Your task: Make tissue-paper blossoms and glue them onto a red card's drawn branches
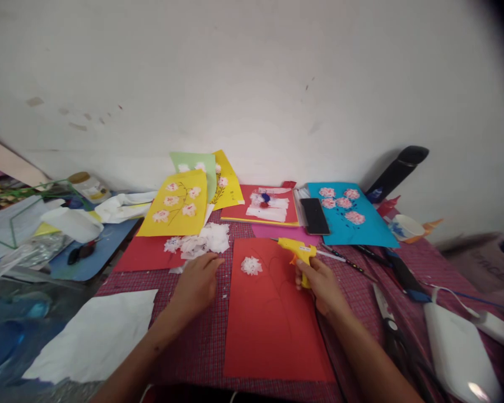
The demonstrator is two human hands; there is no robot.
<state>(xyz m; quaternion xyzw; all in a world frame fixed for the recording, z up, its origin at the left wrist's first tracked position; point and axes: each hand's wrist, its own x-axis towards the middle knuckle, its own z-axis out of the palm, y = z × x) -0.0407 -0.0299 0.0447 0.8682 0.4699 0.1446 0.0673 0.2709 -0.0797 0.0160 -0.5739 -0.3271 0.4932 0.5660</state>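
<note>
My right hand (317,280) grips a yellow glue gun (298,249) by its handle, with its nozzle pointing left above the red sheet. This red sheet (273,336) bears faint drawn curved lines and one white crumpled-paper flower (251,266) at its upper left. Just left of the sheet, my left hand (199,280) hovers low with loosely bent fingers and nothing visible in it. Beyond its fingers lies a pile of white paper flowers (199,240), partly on another red sheet (140,254).
Finished-looking flower pictures on yellow paper (178,221) and blue paper (361,229) lie farther back. A black phone (315,216), scissors (390,324), a cutter knife (407,277) and a white power adapter (460,347) are right. White paper (96,336) lies left.
</note>
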